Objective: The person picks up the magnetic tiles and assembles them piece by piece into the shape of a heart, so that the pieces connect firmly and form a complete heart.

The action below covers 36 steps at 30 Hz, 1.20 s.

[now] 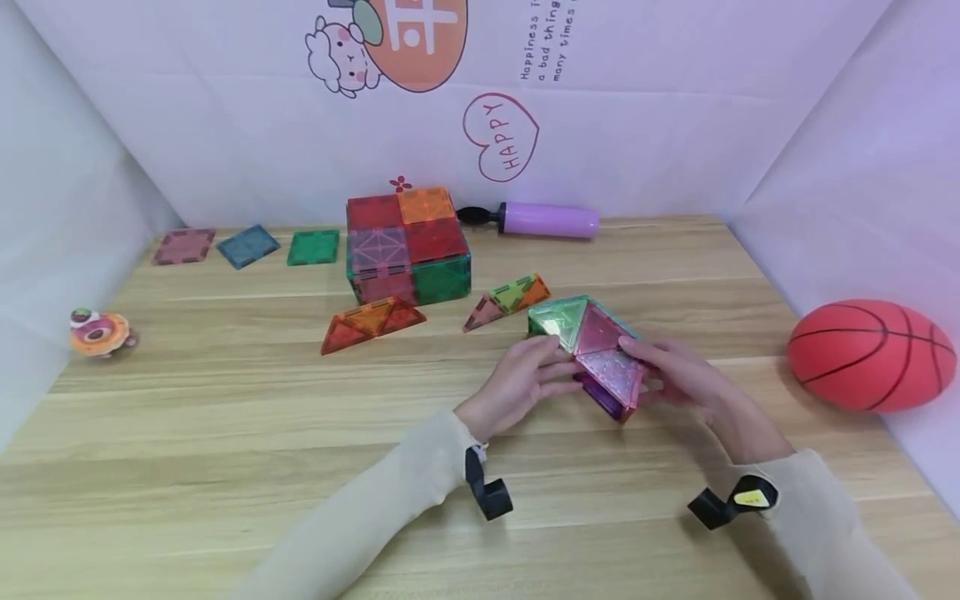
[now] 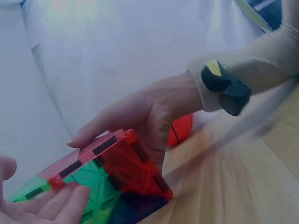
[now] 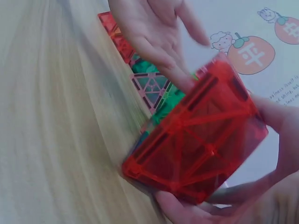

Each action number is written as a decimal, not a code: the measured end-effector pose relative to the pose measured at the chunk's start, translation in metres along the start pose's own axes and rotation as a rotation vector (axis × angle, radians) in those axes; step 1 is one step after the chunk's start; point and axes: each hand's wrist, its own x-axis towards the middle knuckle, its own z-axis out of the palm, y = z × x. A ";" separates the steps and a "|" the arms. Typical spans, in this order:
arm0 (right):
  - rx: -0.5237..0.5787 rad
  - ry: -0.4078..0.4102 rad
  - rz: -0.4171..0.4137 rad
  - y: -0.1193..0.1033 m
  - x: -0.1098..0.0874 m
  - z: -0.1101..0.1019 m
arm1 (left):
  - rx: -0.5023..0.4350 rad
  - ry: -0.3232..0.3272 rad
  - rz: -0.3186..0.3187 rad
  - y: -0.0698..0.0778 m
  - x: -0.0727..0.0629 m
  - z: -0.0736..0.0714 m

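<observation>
R hand (image 1: 690,379) pinches tile shell (image 1: 598,329) at R, prob. to steady it. L hand (image 1: 516,382), thumb spread, touches shell's near-L edge, maybe for support.

The right hand (image 1: 686,375) has its fingertips tucked out of sight behind the block (image 1: 600,325)! Bottom edge slices both sleeves (image 1: 360,512), top edge clips the orange drawing (image 1: 442,54). Over to the left wrist view: the left hand (image 2: 42,210) runs off the corner, the ball (image 2: 181,130) mostly hides behind the right wrist, and the tag's (image 1: 752,498) writing is too tiny!
</observation>
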 end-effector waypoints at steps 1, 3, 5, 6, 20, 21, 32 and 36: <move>0.018 0.017 -0.003 0.000 -0.002 0.001 | -0.037 0.012 0.014 0.000 0.004 0.002; 0.069 0.048 -0.012 0.001 -0.005 0.001 | -0.076 0.019 0.031 0.000 0.011 0.006; 0.136 0.083 -0.019 0.002 -0.007 0.001 | -0.090 0.015 0.030 0.001 0.019 0.010; 0.170 0.103 -0.022 0.003 -0.008 0.001 | -0.092 0.008 0.026 0.003 0.023 0.011; 0.507 0.217 -0.130 0.004 -0.004 -0.011 | -0.074 0.035 -0.051 0.012 0.084 0.023; 0.509 0.223 -0.133 0.004 -0.003 -0.011 | -0.064 0.029 -0.049 0.012 0.087 0.023; 0.459 0.276 -0.186 0.006 0.005 -0.008 | 0.021 -0.014 -0.066 0.018 0.096 0.017; 0.452 0.277 -0.207 0.007 0.004 -0.011 | 0.080 -0.040 -0.068 0.022 0.087 0.011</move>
